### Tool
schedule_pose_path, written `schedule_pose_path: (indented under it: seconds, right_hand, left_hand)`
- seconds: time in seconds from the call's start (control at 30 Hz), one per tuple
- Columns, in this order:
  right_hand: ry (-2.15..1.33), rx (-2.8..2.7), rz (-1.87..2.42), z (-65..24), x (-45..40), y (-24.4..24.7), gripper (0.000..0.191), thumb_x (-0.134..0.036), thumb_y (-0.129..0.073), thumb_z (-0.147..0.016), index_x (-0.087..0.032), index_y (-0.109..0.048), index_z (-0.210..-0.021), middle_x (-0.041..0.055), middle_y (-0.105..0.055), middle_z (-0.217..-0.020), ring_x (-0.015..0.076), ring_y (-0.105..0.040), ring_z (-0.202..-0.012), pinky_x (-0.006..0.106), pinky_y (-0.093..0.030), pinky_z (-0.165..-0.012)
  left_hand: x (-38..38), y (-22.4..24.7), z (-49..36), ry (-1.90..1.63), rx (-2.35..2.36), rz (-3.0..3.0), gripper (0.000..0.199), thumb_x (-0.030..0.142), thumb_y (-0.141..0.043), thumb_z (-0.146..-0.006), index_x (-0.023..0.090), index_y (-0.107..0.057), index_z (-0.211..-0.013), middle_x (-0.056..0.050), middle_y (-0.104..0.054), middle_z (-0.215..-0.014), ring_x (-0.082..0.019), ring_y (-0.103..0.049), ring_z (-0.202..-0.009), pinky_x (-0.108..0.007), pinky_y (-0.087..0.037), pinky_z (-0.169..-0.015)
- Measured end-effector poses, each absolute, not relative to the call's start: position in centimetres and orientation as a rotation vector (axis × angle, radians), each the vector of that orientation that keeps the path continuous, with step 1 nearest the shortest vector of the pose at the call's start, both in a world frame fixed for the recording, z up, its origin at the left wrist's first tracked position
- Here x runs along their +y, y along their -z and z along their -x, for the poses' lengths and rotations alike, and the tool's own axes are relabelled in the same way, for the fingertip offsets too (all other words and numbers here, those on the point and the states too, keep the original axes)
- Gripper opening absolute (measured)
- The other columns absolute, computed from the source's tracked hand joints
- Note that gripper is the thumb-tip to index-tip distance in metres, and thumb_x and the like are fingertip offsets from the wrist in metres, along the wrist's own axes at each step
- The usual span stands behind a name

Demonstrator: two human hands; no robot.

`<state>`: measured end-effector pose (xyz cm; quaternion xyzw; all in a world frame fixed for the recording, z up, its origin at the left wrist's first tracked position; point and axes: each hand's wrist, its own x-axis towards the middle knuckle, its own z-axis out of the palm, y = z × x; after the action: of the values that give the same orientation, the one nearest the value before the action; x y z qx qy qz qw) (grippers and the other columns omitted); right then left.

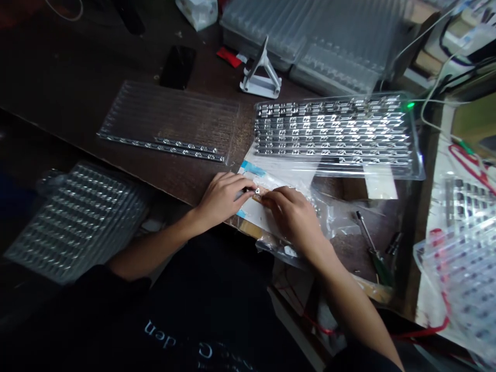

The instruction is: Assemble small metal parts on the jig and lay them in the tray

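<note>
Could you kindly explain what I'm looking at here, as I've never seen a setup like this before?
There's no machine here. This single picture comes from a camera worn on a person's head, looking forward and down at their own bare hands. The left hand and right hand meet over a small metal part, which seems pinched between them, above a white sheet with blue tape. Around them on the dark bench lie a clear tray packed with rows of metal parts, a second clear tray holding two rows, a plastic bag, and a green-handled screwdriver.
</note>
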<state>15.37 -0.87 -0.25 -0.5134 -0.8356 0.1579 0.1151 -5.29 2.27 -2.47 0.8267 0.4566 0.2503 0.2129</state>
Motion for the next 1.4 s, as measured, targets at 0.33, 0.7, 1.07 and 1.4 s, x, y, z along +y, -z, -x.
schedule_pose_path:
  seconds: [0.33,0.7,1.07,1.4]
  right_hand:
    - [-0.481,-2.530,1.696,-18.0,-1.7,-2.4,0.022,-0.031,-0.054,-0.097,-0.021,-0.069,-0.111,0.0071,-0.072,-0.100,0.0215,-0.067,-0.083,0.030,-0.043,-0.068]
    - [-0.646,-2.548,1.766,-20.4,-2.3,-2.3,0.016,-0.021,-0.052,-0.093,-0.020,-0.068,-0.091,0.0059,-0.071,-0.086,0.0197,-0.066,-0.071,0.030,-0.041,-0.062]
    - [-0.772,-2.489,1.667,-20.8,-2.1,-2.6,0.027,-0.023,-0.047,-0.099,-0.020,-0.073,-0.101,0.0103,-0.071,-0.099,0.0236,-0.067,-0.084,0.034,-0.048,-0.073]
    - [-0.754,-2.372,1.607,-21.0,-2.0,-2.1,0.025,-0.015,-0.050,-0.095,-0.020,-0.072,-0.106,0.0074,-0.073,-0.102,0.0212,-0.069,-0.088,0.032,-0.050,-0.077]
  left_hand:
    - [2.3,2.2,4.6,-0.770,1.279,-2.253,0.008,0.022,-0.069,-0.089,0.021,-0.067,-0.097,0.000,-0.074,-0.099,-0.019,-0.064,-0.093,-0.033,-0.041,-0.087]
    - [1.9,2.4,0.8,-0.849,1.066,-2.258,0.007,0.024,-0.070,-0.089,0.021,-0.066,-0.093,-0.001,-0.073,-0.093,-0.019,-0.064,-0.091,-0.036,-0.042,-0.088]
    - [1.8,2.9,0.9,-0.800,1.185,-2.228,0.006,0.025,-0.070,-0.088,0.021,-0.065,-0.088,0.000,-0.073,-0.090,-0.019,-0.064,-0.089,-0.035,-0.041,-0.085]
    - [1.7,3.2,0.8,-0.915,1.127,-2.173,0.007,0.019,-0.072,-0.087,0.019,-0.065,-0.084,0.001,-0.074,-0.088,-0.017,-0.067,-0.087,-0.033,-0.042,-0.084]
